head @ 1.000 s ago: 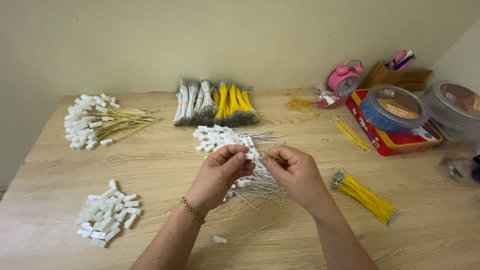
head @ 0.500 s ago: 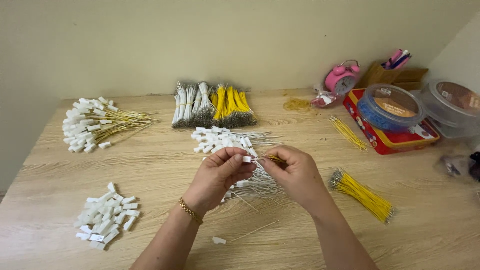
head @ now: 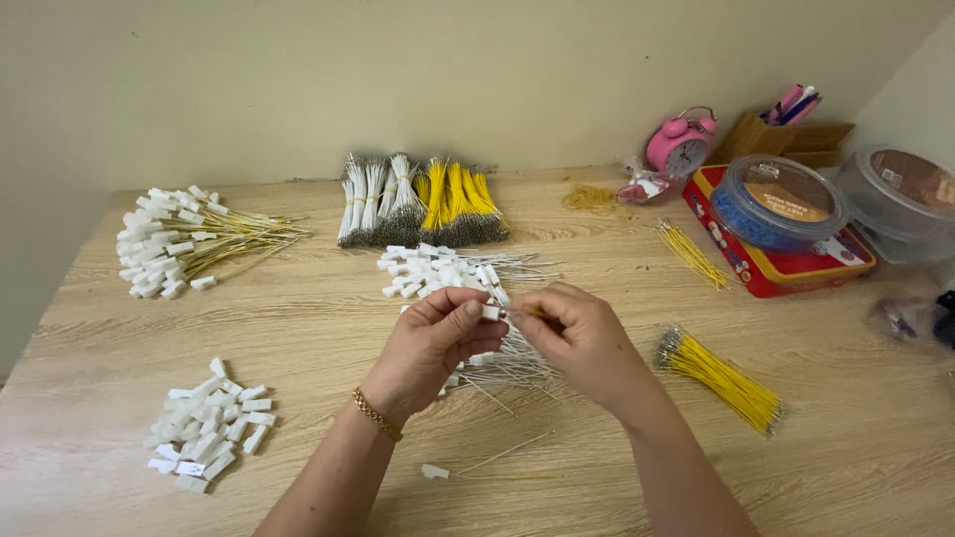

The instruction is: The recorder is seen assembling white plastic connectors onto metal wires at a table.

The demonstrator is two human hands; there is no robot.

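Observation:
My left hand (head: 433,348) pinches a small white plastic connector (head: 489,312) between thumb and fingers at the table's middle. My right hand (head: 577,333) holds a thin wire (head: 525,311) with its tip right at that connector. Both hands hover over a pile of white-wired connectors (head: 438,270) that fans out toward me. A gold bracelet (head: 376,415) sits on my left wrist.
Loose white connectors (head: 209,426) lie front left, and one single piece (head: 435,471) sits near my arms. Yellow-wired connectors (head: 184,242) lie back left. White and yellow wire bundles (head: 418,202) rest by the wall. Yellow wires (head: 718,378) lie right, beside a red tin (head: 771,268) and tubs.
The hands have stayed together over the pile, with only small finger movements at the connector. Nothing else on the table has moved.

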